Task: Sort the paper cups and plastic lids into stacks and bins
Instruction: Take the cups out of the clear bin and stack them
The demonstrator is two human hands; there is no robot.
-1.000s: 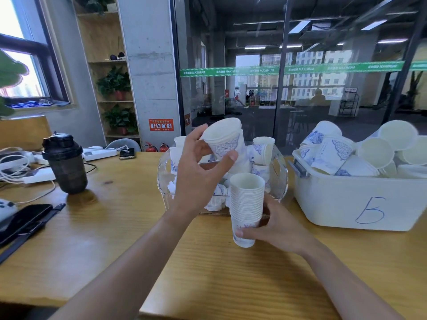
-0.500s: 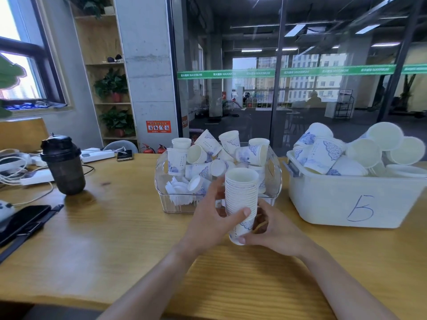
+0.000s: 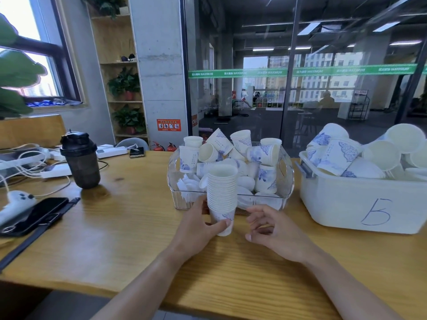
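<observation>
A tall stack of nested white paper cups with blue print stands upright on the wooden table, just in front of a clear plastic bin. My left hand grips the bottom of the stack, thumb across its front. My right hand hovers just right of the stack with loosely curled fingers, touching nothing. The clear bin holds several loose cups and, at its left, white plastic lids. A white bin marked "B" at the right is heaped with more cups.
A dark shaker bottle stands at the left. Near the left edge lie a phone, a watch strap, a white controller and cables. A glass wall runs behind the table.
My left hand dropped the single cup it held onto the stack and then took hold of the stack's base. My right hand has let go of the stack and drawn slightly right.
</observation>
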